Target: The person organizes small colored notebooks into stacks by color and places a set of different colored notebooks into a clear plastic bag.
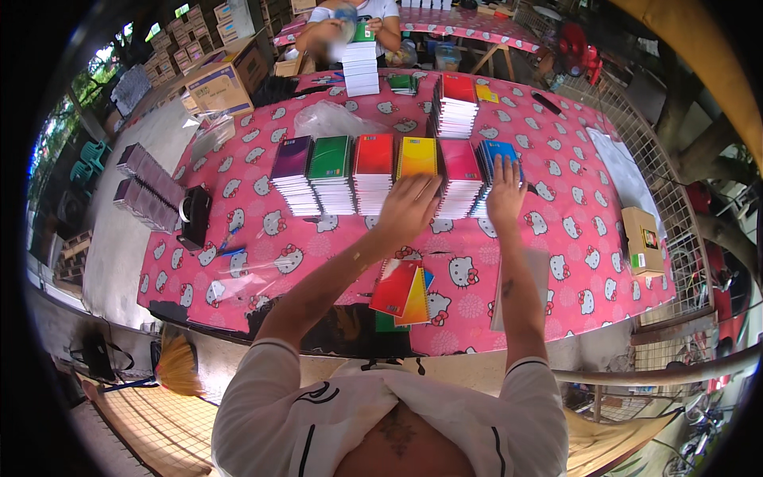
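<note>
1. The left hand (408, 204) is reaching forward over the row of notebook stacks, fingers spread and flat, gripping nothing; it is resting on the near end of the yellow stack (417, 159), which is lying straight ahead of it and partly under the fingertips.
2. The right hand (505, 193) is also lying open, palm down, fingers fanned over the blue stack (497, 151) at the right end of the row; whether the thumb is hooking a cover cannot be told.
3. The pink stack (461, 163) is sitting between the two hands, touched by neither as far as can be seen.
4. To the left of the left hand the red stack (373, 155), green stack (330, 159) and purple stack (292, 159) are standing side by side, each one's long axis running away from the person.
5. The left hand is nearer the yellow and red stacks; the right hand is nearer the blue and pink ones.
6. Below the left wrist, near the table's (572, 215) front edge, a loose pile (401, 290) of red, yellow, blue and green notebooks is lying tilted, close to the left forearm.
7. Beyond the right hand a taller red-topped stack (457, 103) is standing apart from the row.
</note>
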Demonstrator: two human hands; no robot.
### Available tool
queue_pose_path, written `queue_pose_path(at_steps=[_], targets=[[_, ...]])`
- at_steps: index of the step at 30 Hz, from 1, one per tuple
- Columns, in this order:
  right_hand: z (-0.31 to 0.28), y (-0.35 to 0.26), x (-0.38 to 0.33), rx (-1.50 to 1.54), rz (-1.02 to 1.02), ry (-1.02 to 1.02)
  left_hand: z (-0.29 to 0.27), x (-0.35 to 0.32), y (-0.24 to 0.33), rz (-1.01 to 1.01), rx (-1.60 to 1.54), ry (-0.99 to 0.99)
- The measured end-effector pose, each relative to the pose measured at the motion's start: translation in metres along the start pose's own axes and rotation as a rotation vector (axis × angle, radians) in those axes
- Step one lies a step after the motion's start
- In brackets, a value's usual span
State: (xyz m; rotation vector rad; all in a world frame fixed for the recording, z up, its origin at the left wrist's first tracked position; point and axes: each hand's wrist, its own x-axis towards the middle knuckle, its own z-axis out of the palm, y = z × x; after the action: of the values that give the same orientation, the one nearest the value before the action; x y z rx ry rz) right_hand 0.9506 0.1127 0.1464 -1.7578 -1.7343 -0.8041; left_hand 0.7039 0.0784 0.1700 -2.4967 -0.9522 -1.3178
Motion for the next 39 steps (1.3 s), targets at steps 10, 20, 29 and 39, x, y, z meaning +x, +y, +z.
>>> queue_pose_path(at_steps=[10, 20, 29, 39], targets=[[-0.115, -0.034, -0.097, 0.577, -0.068, 0.217, 0.092, 0.052, -0.028, 0.031, 0.030, -0.289], [-0.069, -0.106, -0.229, 1.304, 0.567, -0.565, -0.068, -0.051, 0.037, 0.183, -0.030, -0.243], [-0.036, -0.104, -0.231, 1.200, 0.665, -0.661, -0.091, -0.108, -0.055, -0.332, 0.237, -0.082], [-0.034, -0.110, -0.227, 1.237, 0.702, -0.723, -0.175, -0.108, -0.257, -1.327, 0.354, -0.167]])
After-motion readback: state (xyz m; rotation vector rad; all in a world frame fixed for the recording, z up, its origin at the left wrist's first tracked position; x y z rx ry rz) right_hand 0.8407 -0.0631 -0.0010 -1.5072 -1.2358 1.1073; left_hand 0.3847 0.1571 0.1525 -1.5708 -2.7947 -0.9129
